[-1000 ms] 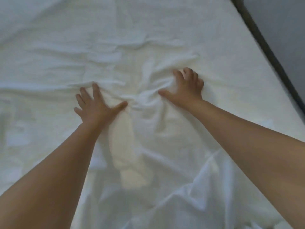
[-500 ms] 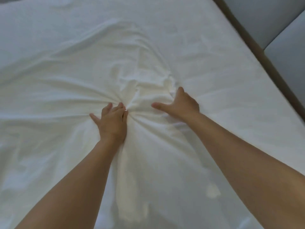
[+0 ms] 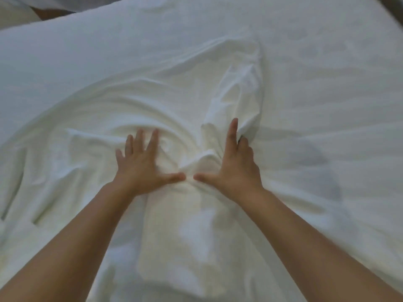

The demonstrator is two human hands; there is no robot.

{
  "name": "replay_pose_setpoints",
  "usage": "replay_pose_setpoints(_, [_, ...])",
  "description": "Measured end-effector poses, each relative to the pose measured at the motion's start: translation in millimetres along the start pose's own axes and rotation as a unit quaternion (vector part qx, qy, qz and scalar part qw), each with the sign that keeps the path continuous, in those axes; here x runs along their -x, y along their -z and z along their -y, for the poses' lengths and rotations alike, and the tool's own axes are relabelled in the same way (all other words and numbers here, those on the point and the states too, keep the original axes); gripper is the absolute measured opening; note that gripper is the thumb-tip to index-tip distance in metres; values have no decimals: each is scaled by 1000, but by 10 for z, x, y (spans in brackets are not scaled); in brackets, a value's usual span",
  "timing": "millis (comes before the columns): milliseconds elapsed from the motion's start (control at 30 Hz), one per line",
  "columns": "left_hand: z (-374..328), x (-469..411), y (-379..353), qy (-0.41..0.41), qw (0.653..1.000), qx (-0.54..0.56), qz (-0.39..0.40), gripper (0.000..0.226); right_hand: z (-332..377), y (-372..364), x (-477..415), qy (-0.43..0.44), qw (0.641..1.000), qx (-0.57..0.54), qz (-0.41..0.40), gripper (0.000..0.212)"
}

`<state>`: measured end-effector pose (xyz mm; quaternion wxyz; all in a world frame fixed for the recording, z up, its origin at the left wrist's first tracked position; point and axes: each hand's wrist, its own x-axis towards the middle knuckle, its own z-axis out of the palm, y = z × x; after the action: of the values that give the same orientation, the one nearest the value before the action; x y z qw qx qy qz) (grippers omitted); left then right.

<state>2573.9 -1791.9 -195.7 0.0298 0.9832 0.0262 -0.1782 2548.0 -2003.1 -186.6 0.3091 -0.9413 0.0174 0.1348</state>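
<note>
- Pressing the left hand point(image 3: 141, 164) flat on the white sheet point(image 3: 327, 73), with fingers straight and spread wide and the thumb stretched toward the middle; fingertips blurred.
- Resting the right hand point(image 3: 236, 168) on the same sheet just beside it, forefinger straight and pointing away, thumb stretched inward.
- Bringing the two thumb tips close together without touching, a small pinched crease of cloth between them.
- Tucking the right hand's other fingers down against a raised fold point(image 3: 237, 94); cannot tell whether cloth is pinched there or only touched.
- Lying spread beneath both hands and forearms, filling nearly the whole view: the sheet, smooth toward the far right, wrinkled in the middle.
- Rising from the right hand's fingertips and running away from the person: the raised fold, tall and bunched.
- Curving round the left hand's fingers: several shallow arc-shaped creases.
- Showing at the far left corner: a dark gap point(image 3: 52, 13) with more white cloth point(image 3: 13, 12) beyond it.
</note>
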Motion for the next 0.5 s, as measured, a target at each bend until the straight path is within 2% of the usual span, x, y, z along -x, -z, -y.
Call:
replay_pose_setpoints(67, [125, 21, -132, 61, 997, 38, 12, 114, 70, -22, -253, -18, 999, 40, 13, 142])
replay_pose_setpoints(167, [70, 23, -344, 54, 984, 109, -131, 57, 216, -127, -579, -25, 999, 42, 17, 138])
replay_pose_setpoints(200, [37, -1, -355, 65, 975, 129, -168, 46, 265, -163, -666, -11, 999, 43, 13, 130])
replay_pose_setpoints(267, [12, -63, -346, 89, 959, 165, -213, 35, 320, -220, -812, 13, 998, 46, 29, 104])
replay_pose_setpoints(367, [-62, -118, -231, 102, 920, 269, -265, 22, 384, -228, -917, 44, 998, 47, 20, 37])
replay_pose_setpoints(400, [-141, -129, -160, 110, 899, 319, -280, 22, 406, -198, -927, 63, 997, 48, -2, 24])
replay_pose_setpoints(500, [-481, -261, 142, 144, 845, 418, -302, 21, 466, 112, -964, 110, 988, 10, -109, 17])
